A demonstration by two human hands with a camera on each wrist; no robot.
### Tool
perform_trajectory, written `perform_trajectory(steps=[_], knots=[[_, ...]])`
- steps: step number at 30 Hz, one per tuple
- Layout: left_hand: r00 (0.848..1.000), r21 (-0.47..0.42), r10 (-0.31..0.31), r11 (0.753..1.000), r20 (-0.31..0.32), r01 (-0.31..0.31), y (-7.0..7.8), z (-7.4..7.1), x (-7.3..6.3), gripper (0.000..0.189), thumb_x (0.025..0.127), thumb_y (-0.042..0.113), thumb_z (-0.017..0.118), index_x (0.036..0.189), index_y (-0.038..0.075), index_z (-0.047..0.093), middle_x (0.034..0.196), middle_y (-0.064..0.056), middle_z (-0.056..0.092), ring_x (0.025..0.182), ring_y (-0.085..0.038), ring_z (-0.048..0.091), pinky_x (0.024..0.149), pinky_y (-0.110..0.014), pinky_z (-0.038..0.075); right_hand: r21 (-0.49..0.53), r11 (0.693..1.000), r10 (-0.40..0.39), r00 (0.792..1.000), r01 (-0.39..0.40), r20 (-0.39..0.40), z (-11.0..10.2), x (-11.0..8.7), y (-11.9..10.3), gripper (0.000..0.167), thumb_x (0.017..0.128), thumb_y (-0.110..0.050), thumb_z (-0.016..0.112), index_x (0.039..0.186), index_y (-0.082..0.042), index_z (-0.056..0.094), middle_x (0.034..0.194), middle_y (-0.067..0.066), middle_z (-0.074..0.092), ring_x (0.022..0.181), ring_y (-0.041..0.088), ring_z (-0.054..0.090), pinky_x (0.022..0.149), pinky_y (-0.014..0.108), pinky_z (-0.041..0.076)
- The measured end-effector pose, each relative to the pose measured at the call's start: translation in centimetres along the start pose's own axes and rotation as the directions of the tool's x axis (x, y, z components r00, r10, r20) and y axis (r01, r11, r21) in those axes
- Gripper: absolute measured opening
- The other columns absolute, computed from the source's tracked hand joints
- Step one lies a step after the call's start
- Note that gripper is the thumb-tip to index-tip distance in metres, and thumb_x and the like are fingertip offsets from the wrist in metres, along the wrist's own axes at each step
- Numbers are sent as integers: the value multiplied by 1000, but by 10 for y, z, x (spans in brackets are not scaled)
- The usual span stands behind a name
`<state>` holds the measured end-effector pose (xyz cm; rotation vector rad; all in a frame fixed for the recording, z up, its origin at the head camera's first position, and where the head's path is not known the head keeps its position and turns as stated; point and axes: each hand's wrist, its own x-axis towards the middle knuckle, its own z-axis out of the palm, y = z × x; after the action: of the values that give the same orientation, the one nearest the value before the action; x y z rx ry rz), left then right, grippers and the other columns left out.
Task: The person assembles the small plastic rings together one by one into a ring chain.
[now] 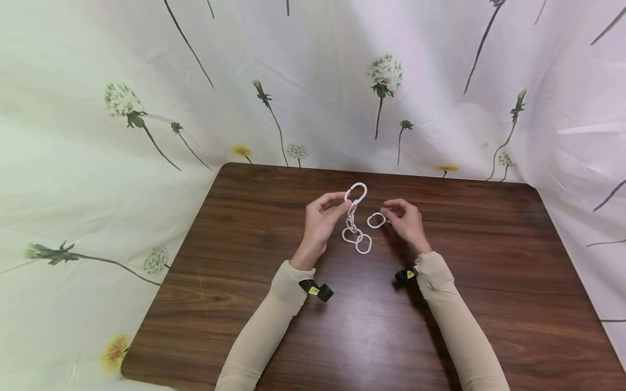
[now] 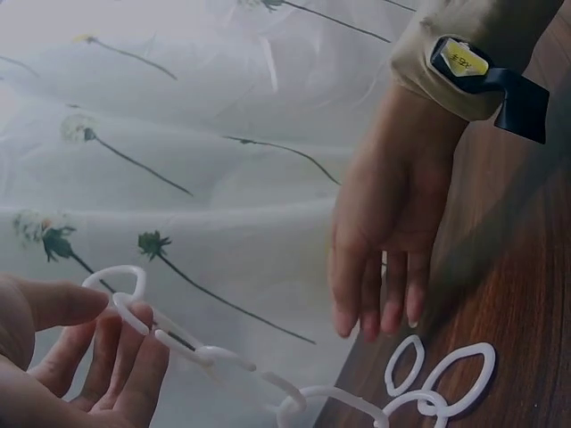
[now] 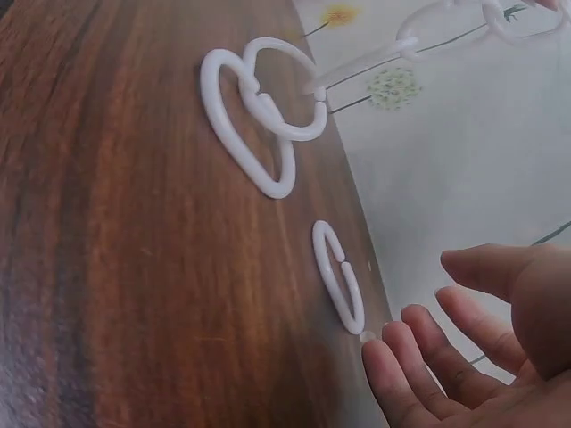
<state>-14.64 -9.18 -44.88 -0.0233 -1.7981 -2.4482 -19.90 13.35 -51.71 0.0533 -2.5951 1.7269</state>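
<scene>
My left hand (image 1: 320, 221) holds up a chain of white plastic C-shaped links, thumb and fingers pinching it near the top link (image 1: 365, 191). From there the chain (image 2: 332, 390) hangs down, and its lowest links (image 3: 234, 143) lie on the tabletop. A separate white link (image 3: 330, 276), with a small gap in its side, lies on the table to the right of the chain. Beside that loose link is my right hand (image 1: 405, 221), its fingers loosely extended and the fingertips right at the link's edge. The right wrist view shows nothing between thumb and fingers.
The dark brown wooden table (image 1: 235, 244) has rounded corners. Behind it and along both sides hangs a white curtain (image 1: 323, 81) printed with dandelions. Each wrist carries a black strap-on camera mount (image 1: 407, 275) over a beige sleeve.
</scene>
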Motion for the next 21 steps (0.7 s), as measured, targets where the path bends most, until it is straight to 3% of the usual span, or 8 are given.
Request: perform_trajectory(steps=[4,7,10,14,17,21], knots=[[1000,17,-4,1000,-16,4,-1,-3,0,27,91,-5,75,116,-11,70,107,-22,76,85,-19,79,87,-32,66,-15,1000,5,1000,-5,17,1,-1,3,33,97,-17,74,125,2,69,117,23,73,86,12,73,65,11,56],[1000,12,-5,1000,-19,5,-1,-4,0,26,91,-5,74,116,-12,70,114,-32,72,84,-17,78,88,-34,66,-34,999,5,1000,-4,23,2,-2,6,34,96,-16,76,125,0,69,121,23,73,93,18,74,67,10,54],[1000,0,-9,1000,-24,9,0,-4,1,27,91,-6,74,117,-12,70,109,-25,74,82,-13,77,83,-26,65,-55,998,-3,1000,4,24,3,-3,8,36,94,-16,79,125,-1,69,123,22,73,104,30,74,71,8,52],[1000,-9,-14,1000,-26,14,0,-5,2,28,90,-6,74,117,-12,69,95,-1,75,81,-12,76,81,-21,63,-80,997,-15,1000,17,23,6,-4,11,43,90,-16,84,126,1,68,124,23,73,111,38,72,81,11,53],[1000,-11,-16,1000,-27,15,-1,-6,3,29,91,-6,74,118,-13,69,92,5,75,81,-11,76,84,-26,65,-111,994,-16,1000,18,19,9,-4,10,48,86,-18,87,126,1,68,122,23,73,110,38,72,90,24,57],[999,-15,-13,1000,-32,12,-2,-8,4,29,91,-6,73,119,-13,69,93,3,75,80,-9,76,85,-28,65,-167,985,-31,999,33,13,14,-3,9,53,83,-17,89,127,4,67,120,25,72,109,39,70,96,42,58]])
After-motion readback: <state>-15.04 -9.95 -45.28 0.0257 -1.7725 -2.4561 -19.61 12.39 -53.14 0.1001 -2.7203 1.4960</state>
